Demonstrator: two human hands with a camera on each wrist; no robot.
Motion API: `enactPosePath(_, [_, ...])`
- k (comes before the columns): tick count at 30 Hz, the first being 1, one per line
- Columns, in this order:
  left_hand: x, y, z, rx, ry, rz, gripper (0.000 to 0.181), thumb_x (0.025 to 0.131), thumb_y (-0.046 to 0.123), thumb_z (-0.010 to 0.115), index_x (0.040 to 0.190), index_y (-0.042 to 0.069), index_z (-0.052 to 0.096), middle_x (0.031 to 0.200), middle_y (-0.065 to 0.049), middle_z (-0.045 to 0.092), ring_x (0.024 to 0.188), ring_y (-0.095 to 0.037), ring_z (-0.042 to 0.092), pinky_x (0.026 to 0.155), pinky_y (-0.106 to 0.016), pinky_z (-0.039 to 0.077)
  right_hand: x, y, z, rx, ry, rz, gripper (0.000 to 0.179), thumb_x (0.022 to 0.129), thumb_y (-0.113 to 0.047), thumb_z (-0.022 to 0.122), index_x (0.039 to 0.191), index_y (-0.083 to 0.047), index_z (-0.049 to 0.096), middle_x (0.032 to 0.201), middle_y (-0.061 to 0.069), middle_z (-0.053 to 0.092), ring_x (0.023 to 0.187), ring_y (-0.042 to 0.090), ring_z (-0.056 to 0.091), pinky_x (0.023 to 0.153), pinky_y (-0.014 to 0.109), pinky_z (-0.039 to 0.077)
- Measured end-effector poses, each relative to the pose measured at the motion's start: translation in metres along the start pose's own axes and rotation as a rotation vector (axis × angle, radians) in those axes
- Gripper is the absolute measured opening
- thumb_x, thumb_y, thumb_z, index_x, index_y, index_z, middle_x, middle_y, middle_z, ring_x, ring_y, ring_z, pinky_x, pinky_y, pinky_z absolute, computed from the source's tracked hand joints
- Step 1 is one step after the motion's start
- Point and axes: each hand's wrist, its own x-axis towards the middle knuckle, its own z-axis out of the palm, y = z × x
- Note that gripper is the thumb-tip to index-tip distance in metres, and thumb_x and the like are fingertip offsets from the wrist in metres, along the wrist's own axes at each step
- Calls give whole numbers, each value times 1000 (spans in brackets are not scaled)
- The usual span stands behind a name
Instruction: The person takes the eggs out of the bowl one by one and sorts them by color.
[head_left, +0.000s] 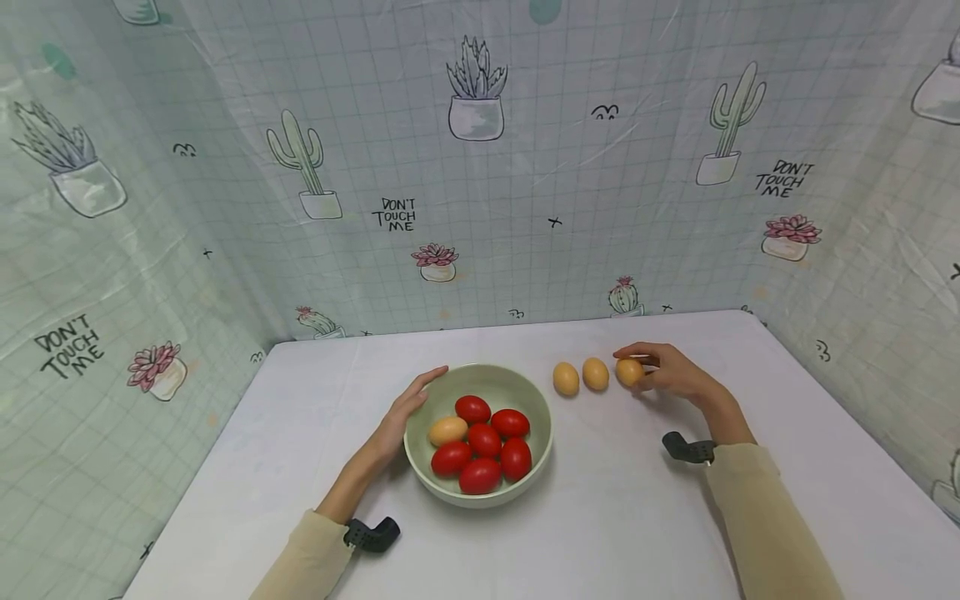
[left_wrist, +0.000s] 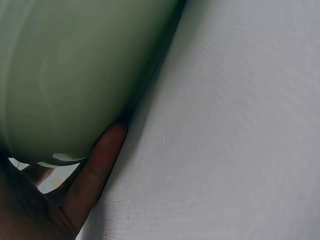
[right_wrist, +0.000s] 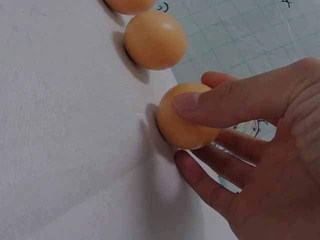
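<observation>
A pale green bowl (head_left: 540, 454) on the white table holds several red eggs (head_left: 480, 476) and one light brown egg (head_left: 447, 430). My left hand (head_left: 398, 422) rests along the bowl's left outer side; in the left wrist view its thumb (left_wrist: 102, 157) touches the wall low down, near the tablecloth. Farther right, my right hand (head_left: 675, 372) pinches a brown egg (head_left: 628, 372) at the end of a short row. The right wrist view shows the thumb on top of this egg (right_wrist: 175, 122), with the fingers around its far side.
Two more brown eggs, a middle one (head_left: 596, 374) and a left one (head_left: 566, 379), lie between the bowl and my right hand. Behind the table (head_left: 600, 525) hangs a cloth (head_left: 525, 192) printed with cacti. Dark devices sit at both wrists.
</observation>
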Motion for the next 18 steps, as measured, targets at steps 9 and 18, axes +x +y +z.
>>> enactPosePath(9, [-1, 0, 0, -7, 1, -7, 53, 111, 25, 21, 162, 17, 34, 170, -8, 30, 159, -32, 25, 112, -6, 29, -4, -9, -6, -43, 17, 49, 70, 83, -7, 78, 147, 2, 50, 156, 27, 45, 147, 52, 37, 116, 74, 29])
enactPosePath(18, [-1, 0, -1, -9, -2, -1, 52, 111, 26, 23, 162, 16, 34, 170, -9, 31, 159, -32, 24, 112, -6, 28, -12, -37, -16, -167, 61, -4, 68, 93, -13, 74, 152, 0, 43, 160, 30, 37, 149, 55, 30, 115, 69, 35])
